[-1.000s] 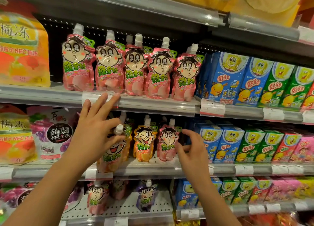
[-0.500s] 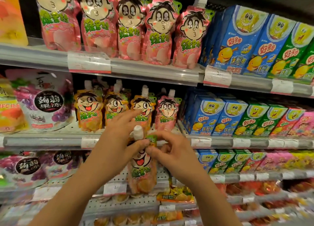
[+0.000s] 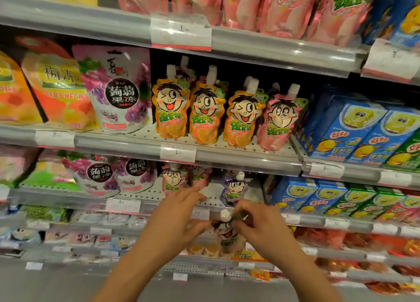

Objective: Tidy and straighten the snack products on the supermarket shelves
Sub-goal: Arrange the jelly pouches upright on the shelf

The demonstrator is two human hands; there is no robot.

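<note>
Both hands are on one jelly pouch held out in front of the lower shelves: an orange-ish spouted pack with a white cap, a grinning cartoon face and green lettering, kinda blurry so I can't swear to the flavour. The left hand curls around its left side while the right hand pinches the top by the cap. Three matching orange pouches stand upright on the middle shelf with a pink pouch just beside them.
</note>
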